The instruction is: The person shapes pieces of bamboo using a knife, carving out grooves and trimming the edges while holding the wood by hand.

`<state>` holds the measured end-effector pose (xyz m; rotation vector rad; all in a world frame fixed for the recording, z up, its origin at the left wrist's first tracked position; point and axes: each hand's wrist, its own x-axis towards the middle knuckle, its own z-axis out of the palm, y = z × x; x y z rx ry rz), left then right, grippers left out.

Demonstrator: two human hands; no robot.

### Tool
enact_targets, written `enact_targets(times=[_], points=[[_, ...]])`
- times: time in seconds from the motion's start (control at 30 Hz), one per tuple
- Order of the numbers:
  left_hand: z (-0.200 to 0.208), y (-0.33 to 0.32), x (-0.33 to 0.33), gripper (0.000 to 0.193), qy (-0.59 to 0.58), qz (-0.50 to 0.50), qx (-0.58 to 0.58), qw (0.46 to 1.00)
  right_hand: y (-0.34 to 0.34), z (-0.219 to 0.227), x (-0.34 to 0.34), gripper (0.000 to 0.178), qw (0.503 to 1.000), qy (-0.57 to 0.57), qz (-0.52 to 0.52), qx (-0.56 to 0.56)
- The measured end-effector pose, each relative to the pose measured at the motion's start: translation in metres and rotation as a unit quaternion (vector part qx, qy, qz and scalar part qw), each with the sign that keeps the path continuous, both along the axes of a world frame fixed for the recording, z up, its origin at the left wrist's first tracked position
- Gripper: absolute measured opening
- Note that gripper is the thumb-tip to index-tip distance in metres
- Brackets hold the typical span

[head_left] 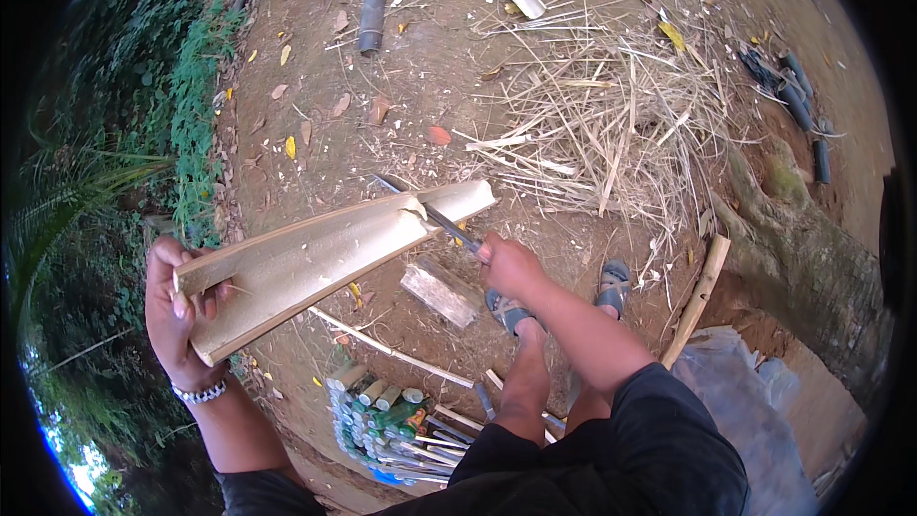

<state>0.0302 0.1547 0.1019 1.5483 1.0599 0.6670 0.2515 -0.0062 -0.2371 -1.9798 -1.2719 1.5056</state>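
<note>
In left fingers (209, 305): pale, half-round bamboo (306, 263), end gripped
In right fingers (492, 250): long grey metal knife (449, 225), clasped
Beneath both: brown earth ground (353, 153)

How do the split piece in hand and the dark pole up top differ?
The split piece is a pale open trough; the dark pole looks round and grey. The left hand holds the split piece; the dark pole lies on the ground. Both are long and narrow.

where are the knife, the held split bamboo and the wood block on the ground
Knife (449, 225): head view, on its blade
Held split bamboo (334, 253): head view, on its pale hollow inner side
Wood block (439, 293): head view, on its upper face
</note>
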Motion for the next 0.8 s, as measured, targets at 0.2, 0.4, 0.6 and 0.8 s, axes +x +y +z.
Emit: enact_targets(times=[0.2, 0.4, 0.6, 0.8], points=[[0.025, 0.015, 0.028, 0.036, 0.096, -0.068, 0.017, 0.993, -0.006, -0.012, -0.017, 0.027, 0.999, 0.008, -0.049, 0.019], [0.039, -0.008, 0.042, 0.016, 0.21, -0.023, 0.064, 0.975, -0.007, -0.007, -0.022, 0.027, 0.999, 0.01, -0.041, 0.001], [0.036, -0.009, 0.028, 0.016, 0.224, -0.01, 0.081, 0.971, -0.009, -0.013, -0.024, 0.025, 0.998, 0.026, -0.062, 0.012], [0.031, -0.018, 0.024, 0.028, 0.27, 0.0, 0.165, 0.949, -0.011, -0.006, -0.015, 0.025, 0.998, 0.032, -0.047, 0.013]])
